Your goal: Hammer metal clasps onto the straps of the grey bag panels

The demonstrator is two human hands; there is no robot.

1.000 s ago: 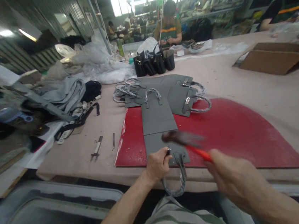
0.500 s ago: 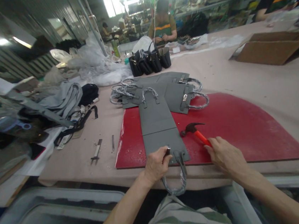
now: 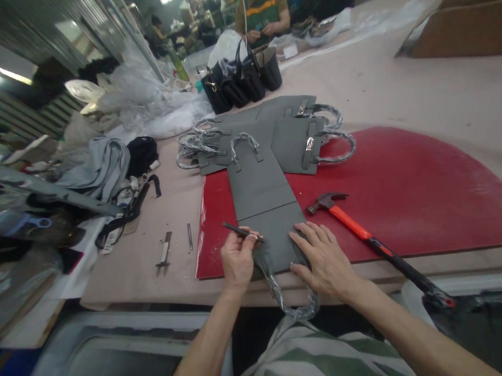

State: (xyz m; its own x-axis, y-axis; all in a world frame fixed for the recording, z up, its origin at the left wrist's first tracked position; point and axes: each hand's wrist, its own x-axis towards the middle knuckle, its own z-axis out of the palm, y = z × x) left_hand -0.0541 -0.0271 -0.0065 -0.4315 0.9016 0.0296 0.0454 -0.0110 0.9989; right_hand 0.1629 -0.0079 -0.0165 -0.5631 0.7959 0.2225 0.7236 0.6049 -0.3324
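Note:
A long grey bag panel (image 3: 263, 195) lies over the near edge of a red board (image 3: 413, 195), its plastic-wrapped handle (image 3: 296, 313) hanging past the table edge. Between the thumb and fingers of my left hand (image 3: 237, 262) is a thin dark metal punch (image 3: 236, 229), tilted, over the panel's left side. My right hand (image 3: 323, 258) rests with spread fingers on the panel's right edge and holds nothing. Right of it lies a claw hammer (image 3: 353, 225) with an orange and black handle, its head on the board and its grip end past the table edge.
More grey panels (image 3: 293, 141) with wrapped handles are piled behind. Left of the board lie a metal rod (image 3: 190, 237) and a small two-pronged tool (image 3: 163, 254). Black bags (image 3: 242, 81), plastic wrap (image 3: 147, 103) and a cardboard box (image 3: 467, 22) stand farther back. A co-worker (image 3: 262, 13) sits across.
My right hand has let go of the hammer, now lying on the board, and has moved left onto the panel. My left hand has shifted left with the punch, which is now tilted.

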